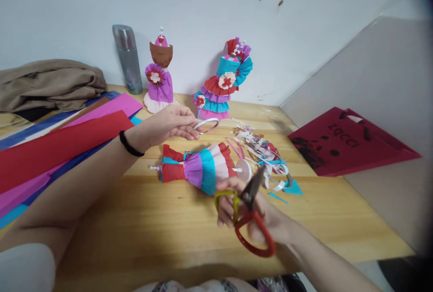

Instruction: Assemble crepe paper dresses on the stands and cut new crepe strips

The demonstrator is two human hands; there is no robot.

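Observation:
My left hand [177, 122] pinches a thin white ring [204, 122], which looks like a roll of narrow tape, above the table. In my right hand [270, 217] is a pair of scissors [250, 195], with one red and one yellow handle loop and dark blades pointing up and away. Between the hands, a small doll-size stand in a paper dress [198, 168] lies on its side. Its bodice is red, its skirt banded purple, turquoise, pale pink and red. The stand's round white base [244, 170] points right, close to the scissors.
Paper scraps [257, 145] are heaped right of centre. Two dressed stands, one purple and brown [161, 82], one multicoloured [216, 86], stand near the wall beside a grey flask [127, 59]. Coloured paper sheets [67, 143] and brown cloth [50, 82] lie left; a red bag [348, 143] lies right.

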